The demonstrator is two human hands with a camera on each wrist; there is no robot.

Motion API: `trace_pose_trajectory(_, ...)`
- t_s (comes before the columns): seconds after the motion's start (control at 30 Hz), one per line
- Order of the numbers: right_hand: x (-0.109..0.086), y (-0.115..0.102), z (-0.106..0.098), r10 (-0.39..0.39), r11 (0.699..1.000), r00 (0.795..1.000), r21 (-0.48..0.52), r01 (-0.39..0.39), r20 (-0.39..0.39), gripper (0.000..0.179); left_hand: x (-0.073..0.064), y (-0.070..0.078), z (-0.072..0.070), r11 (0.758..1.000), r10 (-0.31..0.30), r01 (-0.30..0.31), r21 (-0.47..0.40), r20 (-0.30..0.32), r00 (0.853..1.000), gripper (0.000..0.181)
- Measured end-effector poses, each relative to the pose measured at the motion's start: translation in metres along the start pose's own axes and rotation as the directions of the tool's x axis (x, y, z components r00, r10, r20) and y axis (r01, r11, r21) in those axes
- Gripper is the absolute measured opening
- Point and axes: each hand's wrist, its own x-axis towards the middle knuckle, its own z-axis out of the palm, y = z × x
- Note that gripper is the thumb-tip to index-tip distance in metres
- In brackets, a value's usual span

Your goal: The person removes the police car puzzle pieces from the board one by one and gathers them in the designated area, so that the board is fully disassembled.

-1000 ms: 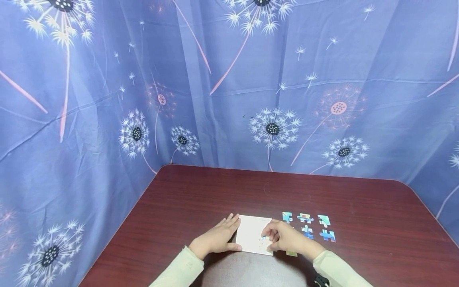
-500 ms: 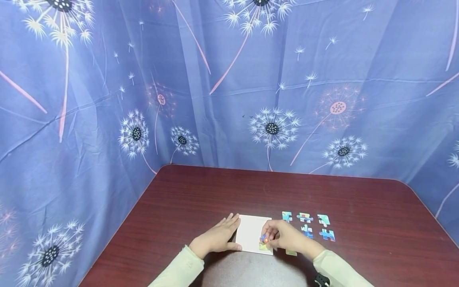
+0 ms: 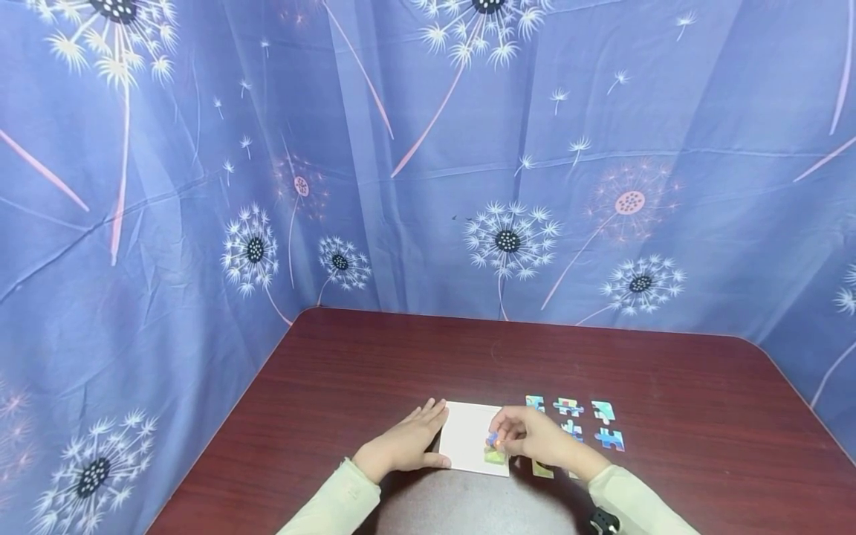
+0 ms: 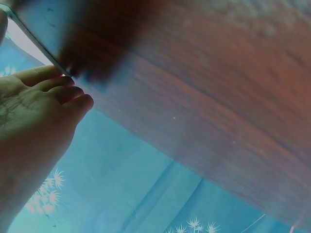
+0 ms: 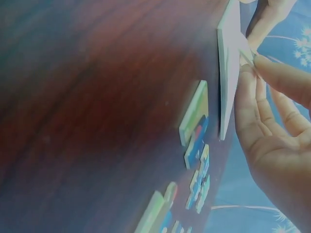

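A white puzzle board (image 3: 461,435) lies flat on the table in the head view. My left hand (image 3: 404,442) rests along its left edge with the fingers stretched out; in the left wrist view those fingertips (image 4: 63,80) touch the board's rim. Over the board's near right corner, my right hand (image 3: 542,438) pinches a jigsaw piece (image 3: 495,455) printed in green, blue and orange. In the right wrist view the piece (image 5: 247,52) looks tilted against the board (image 5: 229,73), between thumb and fingers. Whether it bears fully on the board is hidden.
Right of the board lie several loose jigsaw pieces, such as a blue one (image 3: 610,439), a pale green one (image 3: 604,412) and a green one (image 3: 542,469) partly under the right forearm. The dark red table (image 3: 374,357) meets a blue dandelion curtain (image 3: 428,245).
The jigsaw piece in my right hand has turned from its pale side to its printed side, then shifted slightly right with the hand. The left hand and board have stayed put.
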Motion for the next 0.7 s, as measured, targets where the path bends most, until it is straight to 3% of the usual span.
trace_pose_trajectory(0.5, -0.019, 0.002, -0.032, 0.010, 0.999, 0.999, -0.031, -0.011, -0.040, 0.021, 0.001, 0.002, 0.000, 1.000, 0.001, -0.001, 0.008, -0.004, 1.000, 0.086)
trace_pose_trajectory(0.7, -0.033, 0.008, -0.046, -0.043, 0.999, 0.996, -0.023, 0.041, -0.076, 0.022, 0.001, 0.002, -0.001, 1.000, 0.002, -0.002, 0.004, -0.003, 1.000, 0.086)
